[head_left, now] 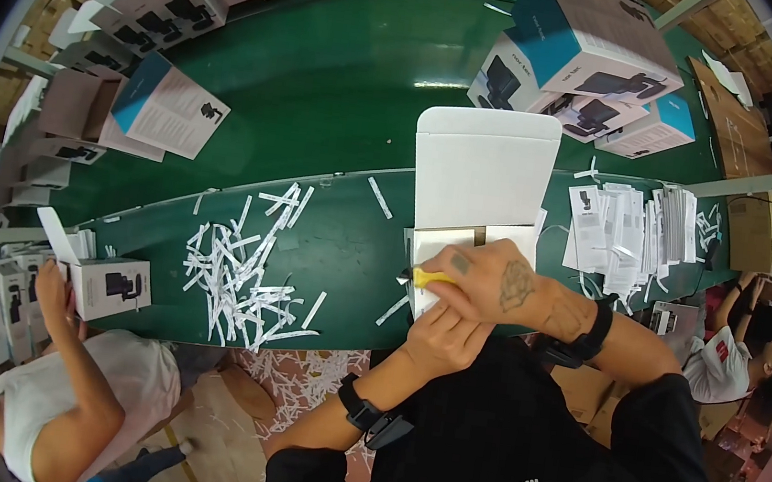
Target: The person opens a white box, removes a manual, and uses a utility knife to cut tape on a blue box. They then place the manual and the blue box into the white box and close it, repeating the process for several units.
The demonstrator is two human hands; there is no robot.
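Note:
In front of me stands a white carton (483, 171) with its lid flap raised at the back. My right hand (497, 282) is over its front part, fingers closed round a small yellow-handled tool (433, 278). The tool points left, with a dark tip near the carton's left edge; its exact kind is unclear. Just below and against the right hand, my left hand (447, 340) is closed at the carton's near side. Whatever its fingers pinch is hidden. Black bands circle both wrists.
White paper strips (242, 272) lie heaped on the green table to the left. Stacked leaflets (633, 233) lie at right. Printed cartons stand at far right (592, 54) and far left (171, 104). A co-worker (92, 398) handles a box (110, 289) at left; another person (728, 355) is at right.

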